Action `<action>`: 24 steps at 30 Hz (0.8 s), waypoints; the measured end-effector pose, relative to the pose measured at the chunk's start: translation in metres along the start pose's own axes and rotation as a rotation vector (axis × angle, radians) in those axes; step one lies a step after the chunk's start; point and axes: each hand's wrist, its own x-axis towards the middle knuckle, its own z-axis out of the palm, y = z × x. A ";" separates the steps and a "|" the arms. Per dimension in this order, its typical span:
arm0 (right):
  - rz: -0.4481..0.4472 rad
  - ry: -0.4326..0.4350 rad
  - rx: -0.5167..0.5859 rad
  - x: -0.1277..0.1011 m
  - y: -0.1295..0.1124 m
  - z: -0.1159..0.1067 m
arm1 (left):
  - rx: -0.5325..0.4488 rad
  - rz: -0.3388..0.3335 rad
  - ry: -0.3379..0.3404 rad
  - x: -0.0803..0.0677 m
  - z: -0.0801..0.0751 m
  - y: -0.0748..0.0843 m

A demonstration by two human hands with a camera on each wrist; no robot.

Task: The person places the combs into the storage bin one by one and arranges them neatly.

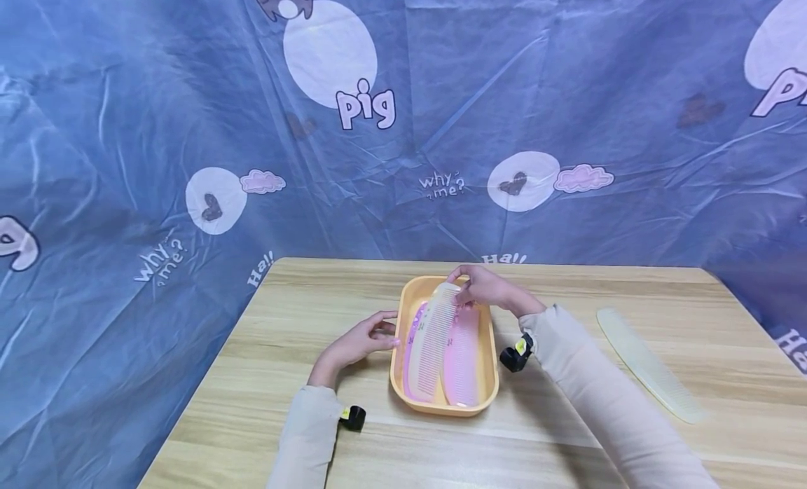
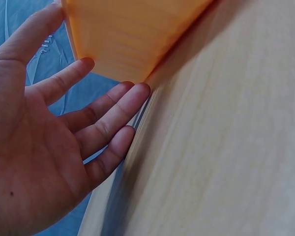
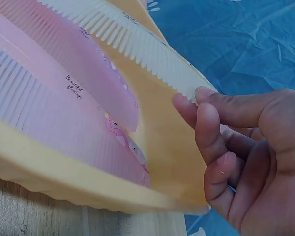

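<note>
My right hand (image 1: 488,289) pinches one end of a pale yellow comb (image 1: 433,345) between thumb and fingertips, as the right wrist view shows. That comb slants over a yellow plastic basket (image 1: 494,387), teeth facing right in the head view. Inside lie a pink comb (image 1: 463,359) on the right and a purple-pink comb (image 1: 410,377), partly hidden under the yellow one. Printed flamingos (image 3: 117,132) decorate the pink comb. At the basket's left side is my left hand (image 1: 356,342), its fingers spread loosely and fingertips against the orange-looking wall (image 2: 123,39) in the left wrist view.
Another pale yellow-green comb (image 1: 646,366) lies on the wooden table (image 1: 252,405), right of my right forearm. A blue printed cloth (image 1: 403,139) hangs behind the table's far edge. Small black cameras (image 1: 515,356) sit at both wrists.
</note>
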 end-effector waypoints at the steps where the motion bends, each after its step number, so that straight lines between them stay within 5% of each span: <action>1: 0.000 0.004 -0.005 0.001 -0.001 0.001 | 0.001 0.000 0.001 0.000 0.000 0.000; 24: 0.064 -0.008 -0.068 0.016 -0.006 0.014 | 0.005 -0.013 -0.004 0.000 -0.001 0.001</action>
